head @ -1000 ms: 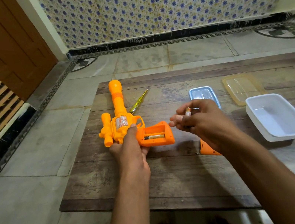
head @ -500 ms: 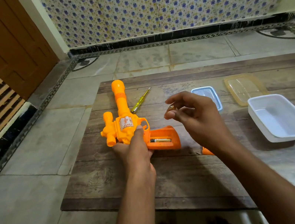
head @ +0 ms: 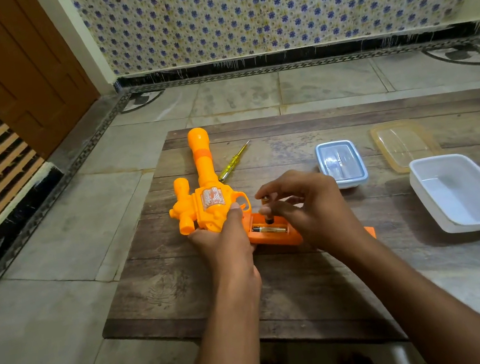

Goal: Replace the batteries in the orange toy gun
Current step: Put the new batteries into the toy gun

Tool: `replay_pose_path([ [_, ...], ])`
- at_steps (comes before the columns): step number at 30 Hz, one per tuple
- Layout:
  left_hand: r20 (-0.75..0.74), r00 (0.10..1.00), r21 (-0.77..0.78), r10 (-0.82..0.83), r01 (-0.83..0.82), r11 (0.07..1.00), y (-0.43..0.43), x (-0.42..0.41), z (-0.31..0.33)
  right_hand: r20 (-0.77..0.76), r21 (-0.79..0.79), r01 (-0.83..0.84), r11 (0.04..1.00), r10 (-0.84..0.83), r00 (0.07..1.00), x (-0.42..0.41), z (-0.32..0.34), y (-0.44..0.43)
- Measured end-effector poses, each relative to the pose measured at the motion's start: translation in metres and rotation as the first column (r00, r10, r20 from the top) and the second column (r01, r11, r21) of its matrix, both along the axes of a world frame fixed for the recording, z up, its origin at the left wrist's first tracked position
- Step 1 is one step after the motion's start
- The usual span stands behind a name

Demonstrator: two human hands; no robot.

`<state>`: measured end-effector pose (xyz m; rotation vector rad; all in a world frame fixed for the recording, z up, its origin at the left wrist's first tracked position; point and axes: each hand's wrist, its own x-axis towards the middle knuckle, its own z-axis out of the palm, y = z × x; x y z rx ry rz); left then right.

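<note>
Orange plastic toy gun (head: 208, 201) at ten o'clock on brown wooden board (head: 312, 281), one dark cylindrical battery (head: 269, 229) lying in its open grip, left hand (head: 226, 242) grasping its body, right hand (head: 312, 211) pinching second battery (head: 269, 219) upright above, yellow screwdriver (head: 234, 162) at one o'clock.

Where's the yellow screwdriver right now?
In the head view, the yellow screwdriver lies on the wooden board, toward its far left, just right of the orange toy gun barrel and left of the small lidded container.

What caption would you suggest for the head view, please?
Left hand steadies the orange toy gun; right hand pinches a battery upright over its open compartment holding a second battery.
</note>
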<state>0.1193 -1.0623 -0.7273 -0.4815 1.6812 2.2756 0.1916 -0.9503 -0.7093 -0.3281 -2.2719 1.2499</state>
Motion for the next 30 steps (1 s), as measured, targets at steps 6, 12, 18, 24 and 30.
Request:
replay_pose_path([
  [6, -0.046, 0.999, 0.026, 0.01, -0.009, 1.0, 0.001, 0.0, 0.003, -0.004, 0.174, -0.033, 0.984, 0.034, 0.999, -0.004, -0.001, -0.002],
  [12, -0.052, 0.999, 0.029, 0.002, 0.0, 1.0, 0.001, 0.002, 0.006, 0.067, 0.144, -0.056, 0.988, 0.047, 0.997, -0.006, -0.001, -0.002],
  [18, -0.039, 0.999, 0.059, -0.018, 0.02, 0.998, 0.003, 0.006, 0.01, 0.056, 0.09, 0.014, 0.996, -0.019, 0.998, -0.009, -0.009, -0.01],
  [24, -0.096, 0.995, 0.031, -0.019, 0.022, 0.999, 0.006, 0.002, 0.0, 0.176, -0.02, 0.221, 0.975, -0.214, 0.961, -0.013, -0.011, -0.02],
  [30, -0.092, 0.995, 0.024, -0.029, 0.031, 0.999, 0.007, 0.001, -0.007, 0.242, -0.189, 0.254, 0.949, -0.206, 0.948, -0.015, -0.012, -0.025],
])
